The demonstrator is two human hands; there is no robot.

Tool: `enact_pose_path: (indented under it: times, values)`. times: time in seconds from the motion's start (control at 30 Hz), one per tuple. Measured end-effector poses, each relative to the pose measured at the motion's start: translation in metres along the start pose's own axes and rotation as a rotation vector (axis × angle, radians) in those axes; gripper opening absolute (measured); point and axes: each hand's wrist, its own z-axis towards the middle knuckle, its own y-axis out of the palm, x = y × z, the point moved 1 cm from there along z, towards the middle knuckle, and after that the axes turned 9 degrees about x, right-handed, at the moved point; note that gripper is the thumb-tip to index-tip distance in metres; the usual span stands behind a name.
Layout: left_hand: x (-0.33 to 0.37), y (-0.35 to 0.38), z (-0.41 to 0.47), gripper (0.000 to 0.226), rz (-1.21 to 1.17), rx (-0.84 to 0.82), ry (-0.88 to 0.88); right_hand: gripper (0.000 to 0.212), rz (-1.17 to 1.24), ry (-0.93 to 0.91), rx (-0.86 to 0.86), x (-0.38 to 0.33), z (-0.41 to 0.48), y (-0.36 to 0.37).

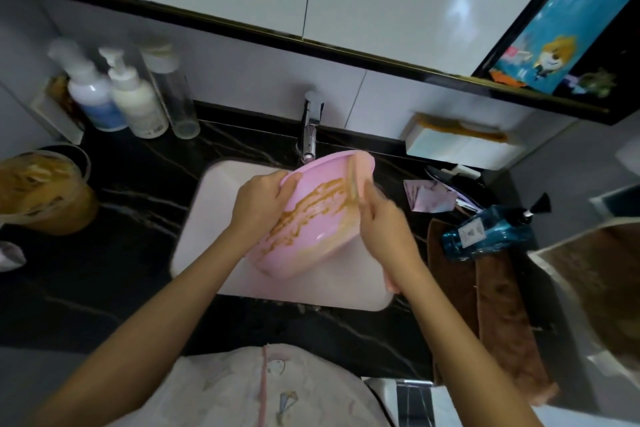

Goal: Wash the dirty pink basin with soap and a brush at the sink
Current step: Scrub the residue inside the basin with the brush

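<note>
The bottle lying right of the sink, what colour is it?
The bottle is clear blue with a black pump; the head view, the only one, shows it.

1 pink basin (311,218)
1 brush (354,180)
2 hands: left hand (259,201), right hand (384,229)
1 sink (214,218)
1 tap (310,128)
2 pump bottles: blue-label bottle (93,94), cream bottle (136,104)
1 clear cylinder (176,97)
1 blue bottle (491,232), lying on its side
1 brown towel (502,322), possibly 2 overlapping; cannot tell
1 white wall box (460,146)
1 tub (45,191) with brownish contents
1 pale pink packet (429,198)
Total kinds listed: 11; bottles of all sorts: 3
</note>
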Motion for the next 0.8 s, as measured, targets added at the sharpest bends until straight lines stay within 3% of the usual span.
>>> enact_pose_path:
  times: [0.1, 0.17, 0.27, 0.4, 0.53, 0.6, 0.7, 0.8]
  values:
    - [-0.005, -0.002, 0.009, 0.055, -0.012, -0.009, -0.011, 0.049, -0.146, -0.191, -0.041, 0.012, -0.029, -0.006]
    - [-0.005, -0.001, 0.010, 0.048, -0.032, -0.023, -0.006, 0.048, -0.231, -0.095, 0.027, 0.037, -0.006, -0.014]
    - [0.001, 0.002, 0.010, 0.043, -0.011, -0.025, -0.003, 0.048, -0.010, 0.029, 0.087, 0.039, 0.005, -0.004]
    - [-0.014, -0.006, 0.013, 0.042, -0.076, -0.008, -0.097, 0.052, 0.043, -0.184, 0.039, 0.050, -0.035, 0.014]
    - [-0.012, -0.003, 0.013, 0.044, -0.073, -0.012, -0.072, 0.048, 0.110, 0.012, 0.129, 0.066, -0.007, 0.011]
    - [-0.010, 0.000, 0.014, 0.045, -0.051, -0.006, -0.060, 0.048, 0.139, -0.029, 0.147, 0.043, -0.009, 0.022]
    - [-0.016, -0.002, 0.016, 0.044, -0.076, 0.002, -0.072, 0.053, -0.007, -0.228, 0.097, 0.045, -0.038, 0.027]
    - [-0.013, 0.000, 0.015, 0.046, -0.072, 0.000, -0.052, 0.051, 0.025, -0.065, 0.133, 0.071, -0.018, 0.014]
